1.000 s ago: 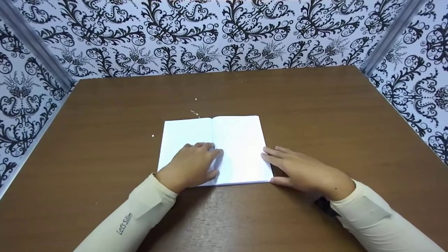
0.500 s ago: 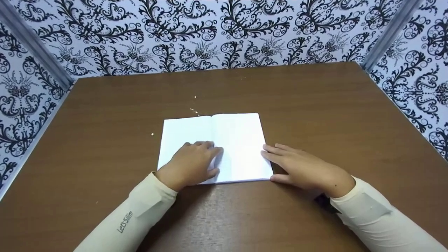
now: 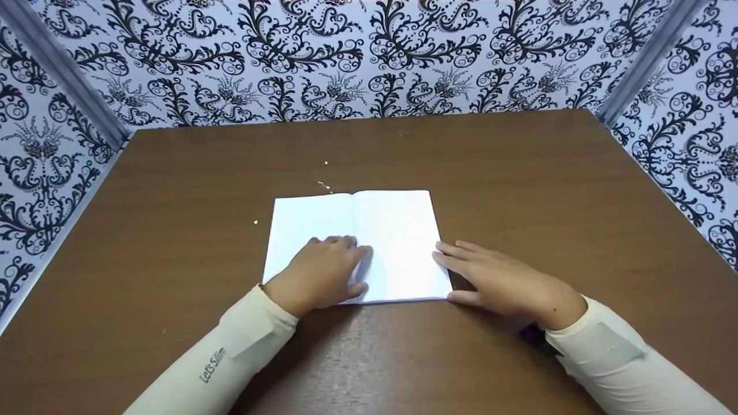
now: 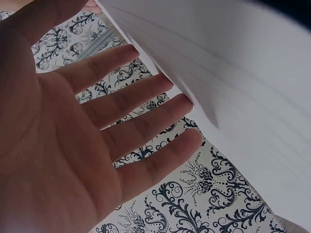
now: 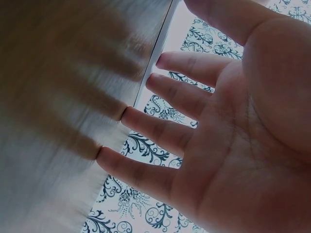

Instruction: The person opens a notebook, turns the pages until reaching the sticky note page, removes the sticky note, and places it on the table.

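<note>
White paper [image 3: 377,242], folded with a crease down its middle, lies flat near the centre of the brown bench [image 3: 519,173]. The left hand [image 3: 320,274] rests on the left half of the sheet with the fingers straight; its grip is open and pinches nothing. The right hand [image 3: 501,279] lies on the bench, fingers spread and flat, the fingertips [image 3: 441,249] touching the right edge of the paper; this grip is open too.

I think the sheet could slide or turn, because only flat pressure keeps it in place, and a sideways push from the right would shift the edges so that a next fold goes crooked.

Under the left palm the paper is hidden. Both wrist views are blurred, so the contact there is hard to judge. Small pale crumbs [image 3: 324,185] lie just behind the sheet; what they are I cannot tell.
</note>
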`<state>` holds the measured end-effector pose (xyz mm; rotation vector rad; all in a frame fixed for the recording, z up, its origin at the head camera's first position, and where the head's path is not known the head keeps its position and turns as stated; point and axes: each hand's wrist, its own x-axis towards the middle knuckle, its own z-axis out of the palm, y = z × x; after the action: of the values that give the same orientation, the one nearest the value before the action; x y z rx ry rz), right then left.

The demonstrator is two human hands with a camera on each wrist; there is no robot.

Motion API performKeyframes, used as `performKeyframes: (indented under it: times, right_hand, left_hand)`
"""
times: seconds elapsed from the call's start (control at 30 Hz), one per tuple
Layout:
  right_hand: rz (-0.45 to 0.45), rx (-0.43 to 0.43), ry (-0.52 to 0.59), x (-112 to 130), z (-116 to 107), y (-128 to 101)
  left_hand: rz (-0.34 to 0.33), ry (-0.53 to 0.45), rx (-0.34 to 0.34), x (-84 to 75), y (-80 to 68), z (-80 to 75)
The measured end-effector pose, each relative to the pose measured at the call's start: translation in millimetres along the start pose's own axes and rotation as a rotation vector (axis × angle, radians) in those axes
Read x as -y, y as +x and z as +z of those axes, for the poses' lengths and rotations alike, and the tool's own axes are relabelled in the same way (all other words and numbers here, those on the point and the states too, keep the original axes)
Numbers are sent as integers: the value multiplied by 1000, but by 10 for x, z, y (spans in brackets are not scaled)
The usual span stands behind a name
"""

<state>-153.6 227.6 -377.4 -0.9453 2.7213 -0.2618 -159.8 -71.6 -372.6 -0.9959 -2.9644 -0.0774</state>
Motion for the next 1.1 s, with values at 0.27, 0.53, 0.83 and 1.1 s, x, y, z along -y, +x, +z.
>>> performKeyframes:
  times: [0.27, 0.53, 0.83, 1.1]
  right_hand:
    - [-14, -19, -4, 6, -5, -15]
    - [-12, -20, -6, 14, -7, -13]
    - [-10, -15, -7, 22, -12, -11]
    - [-6, -5, -6, 23, -20, -22]
  left_hand:
    - [-16, -10, 38, -30, 15, 0]
    - [-15, 19, 45, -64, 6, 1]
    - [-18, 75, 43, -104, -15, 15]
    - [-3, 84, 36, -108, -18, 8]
